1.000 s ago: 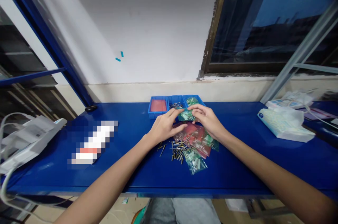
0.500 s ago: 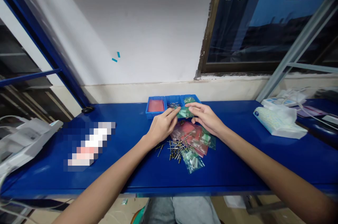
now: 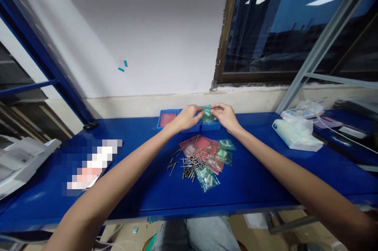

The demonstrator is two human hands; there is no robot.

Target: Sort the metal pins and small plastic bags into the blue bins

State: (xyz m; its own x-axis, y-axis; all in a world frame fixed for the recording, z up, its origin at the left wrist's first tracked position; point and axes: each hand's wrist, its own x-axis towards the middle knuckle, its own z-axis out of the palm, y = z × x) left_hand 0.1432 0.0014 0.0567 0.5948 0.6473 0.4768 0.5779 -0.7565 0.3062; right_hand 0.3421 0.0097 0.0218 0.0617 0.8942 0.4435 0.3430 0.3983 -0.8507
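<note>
My left hand point(image 3: 189, 118) and my right hand point(image 3: 226, 117) are both at the back of the desk, over the right-hand blue bin point(image 3: 210, 126). Between their pinched fingertips is a small green plastic bag point(image 3: 207, 112), directly above the bin's opening. Nearer to me lies a loose pile: red plastic sheets or bags point(image 3: 203, 146), several metal pins with brass-coloured ends point(image 3: 189, 168), and small green bags point(image 3: 207, 179) with pale pieces inside. The left-hand blue bin point(image 3: 161, 121) holds red bags. My left hand and forearm cover most of the middle bin.
A tissue pack point(image 3: 297, 136) and white devices with cables point(image 3: 304, 110) are on the right of the blue desk point(image 3: 251, 188). White equipment point(image 3: 26, 162) stands at the left edge, beside a blurred-out patch point(image 3: 91, 166). The wall point(image 3: 153, 46) rises behind the bins.
Both hands have moved away from me, from above the pile to the right-hand bin, carrying the green bag. The camera view has shifted slightly right.
</note>
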